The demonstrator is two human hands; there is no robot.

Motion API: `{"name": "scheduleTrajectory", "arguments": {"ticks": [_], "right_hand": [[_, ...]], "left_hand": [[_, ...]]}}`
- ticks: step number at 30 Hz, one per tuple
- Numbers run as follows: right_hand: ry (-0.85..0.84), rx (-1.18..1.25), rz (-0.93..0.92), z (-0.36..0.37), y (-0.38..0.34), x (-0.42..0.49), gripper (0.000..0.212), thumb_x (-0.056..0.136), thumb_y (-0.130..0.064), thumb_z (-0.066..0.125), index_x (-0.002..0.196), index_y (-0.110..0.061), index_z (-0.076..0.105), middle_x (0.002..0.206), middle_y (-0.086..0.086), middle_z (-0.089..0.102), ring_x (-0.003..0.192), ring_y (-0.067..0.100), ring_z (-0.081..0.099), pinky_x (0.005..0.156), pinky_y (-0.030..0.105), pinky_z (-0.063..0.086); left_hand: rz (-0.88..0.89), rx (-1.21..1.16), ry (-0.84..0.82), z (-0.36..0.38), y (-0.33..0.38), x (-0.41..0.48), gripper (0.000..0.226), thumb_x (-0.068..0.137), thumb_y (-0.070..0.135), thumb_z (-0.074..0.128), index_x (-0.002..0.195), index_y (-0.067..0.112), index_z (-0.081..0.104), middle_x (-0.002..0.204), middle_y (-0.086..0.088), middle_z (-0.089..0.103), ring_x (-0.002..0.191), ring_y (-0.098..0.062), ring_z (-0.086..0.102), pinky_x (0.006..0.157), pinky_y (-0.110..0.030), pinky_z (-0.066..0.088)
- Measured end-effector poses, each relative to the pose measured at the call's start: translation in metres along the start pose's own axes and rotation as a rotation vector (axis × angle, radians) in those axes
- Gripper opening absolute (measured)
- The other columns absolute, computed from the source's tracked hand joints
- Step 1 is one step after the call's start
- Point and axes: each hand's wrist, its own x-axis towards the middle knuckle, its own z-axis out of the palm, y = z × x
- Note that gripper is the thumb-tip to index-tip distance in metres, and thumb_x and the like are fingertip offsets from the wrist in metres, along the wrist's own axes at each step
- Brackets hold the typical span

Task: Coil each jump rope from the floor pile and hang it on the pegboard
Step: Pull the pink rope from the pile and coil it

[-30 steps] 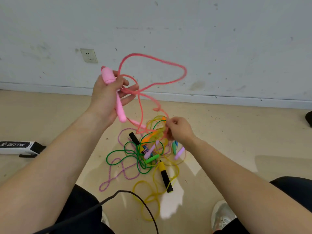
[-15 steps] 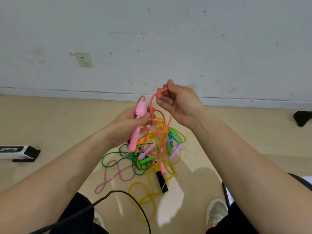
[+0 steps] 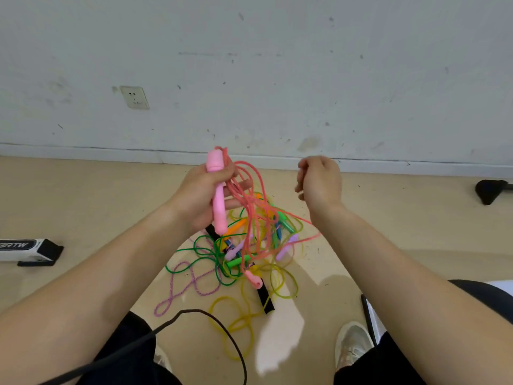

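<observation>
Far to the left of the floor pile (image 3: 236,254), a white box (image 3: 25,247) with dark lettering lay on the tan floor. Above the pile and a little to its left, the left hand (image 3: 205,195) was clamped around one pink handle (image 3: 218,195), held nearly upright, with several loops of the pink rope (image 3: 249,207) gathered against it under the fingers. Those loops hung loose and uneven, down to the pile. The second pink handle (image 3: 254,279) dangled low over the pile's near side, beside a black handle (image 3: 263,298) that lay among yellow, green and purple cords. Above the pile and to its right, the right hand (image 3: 319,182) hung apart from the rope with its fingers curled inward. It was blurred, no strand showed in it, and whether it pinched anything could not be told. Far to the right of the pile sat a dark object (image 3: 490,190). The step in hand looked like coiling the pink rope, with part of its length already gathered. The next move probably called for the right hand to catch the slack strand bowing out toward it, lay another even loop into the left hand's grip, and lift the low handle free without snagging the other ropes. No pegboard was in view.
</observation>
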Motion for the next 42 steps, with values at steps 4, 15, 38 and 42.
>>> {"name": "scheduleTrajectory", "arguments": {"ticks": [4,15,38,42], "right_hand": [[0.091,-0.182,0.22,-0.008,0.066,0.015,0.023,0.071,-0.024,0.037,0.074,-0.017,0.058,0.084,0.01,0.064,0.079,0.033,0.059,0.074,0.042,0.048],[-0.898,-0.706,0.073,0.031,0.137,-0.035,0.031,0.094,-0.004,0.052,0.122,-0.008,0.065,0.093,-0.014,0.059,0.082,-0.003,0.054,0.072,0.009,0.041],[-0.632,-0.083,-0.073,0.0,-0.015,-0.005,0.035,0.107,-0.029,0.04,0.101,-0.007,0.066,0.046,0.0,0.051,0.045,0.016,0.04,0.048,0.026,0.032],[-0.553,0.258,0.18,-0.001,-0.018,-0.008,0.029,0.107,-0.027,0.042,0.094,-0.008,0.059,0.045,-0.004,0.041,0.04,0.01,0.035,0.041,0.02,0.028]], "left_hand": [[-0.022,-0.158,0.011,0.002,0.016,0.004,0.013,0.101,0.012,0.052,0.09,0.006,0.054,0.087,-0.013,0.059,0.074,-0.019,0.074,0.067,-0.045,0.063],[-0.035,-0.445,0.059,0.009,0.031,0.011,0.004,0.1,0.008,0.053,0.098,0.005,0.053,0.079,-0.007,0.059,0.071,-0.023,0.074,0.061,-0.05,0.061],[0.066,0.478,0.074,-0.015,0.023,0.014,0.012,0.098,0.027,0.058,0.1,0.015,0.055,0.087,-0.005,0.073,0.05,-0.014,0.046,0.042,-0.021,0.032],[-0.016,0.381,-0.092,0.002,0.004,0.002,0.015,0.103,0.028,0.048,0.105,0.014,0.052,0.103,-0.008,0.076,0.078,-0.02,0.07,0.066,-0.027,0.053]]}}
